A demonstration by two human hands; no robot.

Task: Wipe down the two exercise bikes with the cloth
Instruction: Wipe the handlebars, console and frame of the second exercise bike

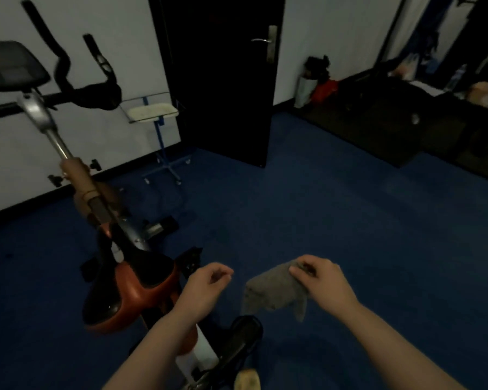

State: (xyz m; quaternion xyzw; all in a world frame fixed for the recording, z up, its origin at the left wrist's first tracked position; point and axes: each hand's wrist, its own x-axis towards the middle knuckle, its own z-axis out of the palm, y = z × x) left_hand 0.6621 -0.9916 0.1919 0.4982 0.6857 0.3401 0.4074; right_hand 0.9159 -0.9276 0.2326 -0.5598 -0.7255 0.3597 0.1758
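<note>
the orange exercise bike (130,288) stands just left of my left hand (206,288), close enough to reach, and my left hand hangs free with its fingers loosely curled on nothing. to its right the grey cloth (273,294) dangles from my right hand (319,280), pinched at its top edge so it falls open. i judge no wiping is underway yet.

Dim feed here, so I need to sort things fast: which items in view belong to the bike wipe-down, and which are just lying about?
For the job:
- grey cloth, pinched by the right hand
- left hand, holding nothing
- orange and black exercise bike
- its seat and handlebars

Just lying about:
- blue wire stand with a pale tray
- dark door
- bags by the wall
- dark low furniture at right
</note>
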